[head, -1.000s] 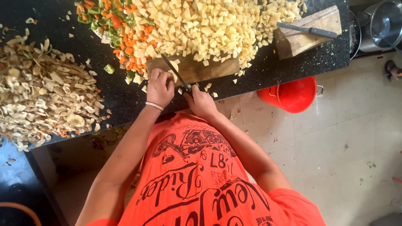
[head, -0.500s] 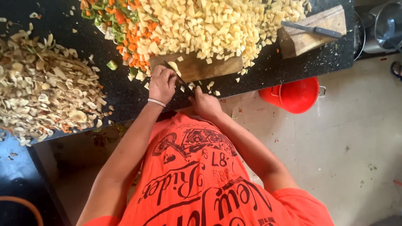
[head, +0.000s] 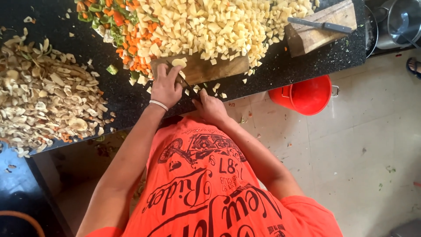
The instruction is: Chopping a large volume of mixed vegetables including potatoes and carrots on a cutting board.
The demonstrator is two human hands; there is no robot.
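From my remote seat I see my left hand pressed down on a wooden cutting board, fingers bunched together over a pale potato piece that pokes out just past the fingertips toward the big heap. My right hand sits close beside it, at the near edge of the black counter, curled shut around the handle of a knife. The dark blade runs up beside the left-hand fingers, but I cannot tell whether it touches the potato piece. A white bangle circles the left wrist.

Small potato cubes lie scattered on the counter between the 2 hands and just to the right of them. Beyond the board spreads a wide pile of diced potato, with chopped carrot and green pepper along its left side. Far left lies a heap of peelings, well apart from the board. At the upper right a second wooden board carries another knife. A red bucket stands on the tiled floor below the counter edge.
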